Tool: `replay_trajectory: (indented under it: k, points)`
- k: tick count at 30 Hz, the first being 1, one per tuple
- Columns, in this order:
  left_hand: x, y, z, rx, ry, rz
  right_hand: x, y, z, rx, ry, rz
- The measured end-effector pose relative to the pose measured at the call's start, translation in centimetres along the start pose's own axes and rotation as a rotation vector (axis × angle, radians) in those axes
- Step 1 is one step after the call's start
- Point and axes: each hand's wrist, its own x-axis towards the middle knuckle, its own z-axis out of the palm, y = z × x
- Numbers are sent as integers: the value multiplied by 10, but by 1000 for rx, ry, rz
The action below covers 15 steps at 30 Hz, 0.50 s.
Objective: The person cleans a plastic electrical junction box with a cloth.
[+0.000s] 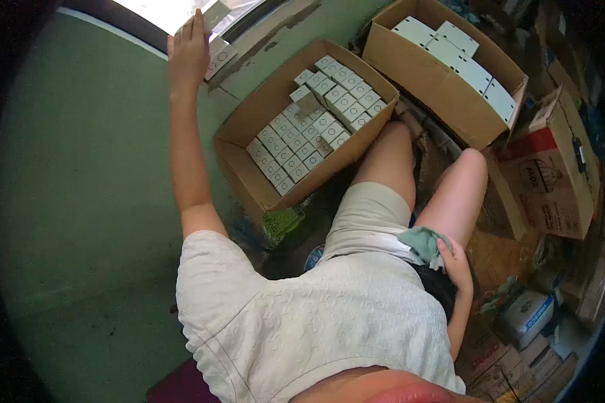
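My left hand [191, 52] reaches to the window ledge at the top left, its fingers stretched out beside a small white box [214, 13]. More white boxes [220, 58] lie next to its wrist side. Whether its fingertips touch anything is unclear. Low on the right, my right hand [455, 260] is closed on a grey-green cloth [423, 246] over my lap. Before my legs stands an open cardboard carton [245, 191] with rows of small white boxes [290, 144] marked with circles. One box [304, 98] sticks up above the others.
A second open carton [444, 84] at the upper right holds larger white pieces [456, 62]. Beside it stands a printed carton [544, 176] with a red band. Flattened cardboard and a wrapped package [528, 317] lie at the lower right. A green wall [87, 168] fills the left.
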Motion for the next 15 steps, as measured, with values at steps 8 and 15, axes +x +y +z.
replay_trajectory:
  k: [8,15]
  points:
    - [-23,-38,27,561,-319,29,-18,37,-15,380,185,134]
    - [-24,-38,33,648,-329,77,0,44,-16,500,531,134]
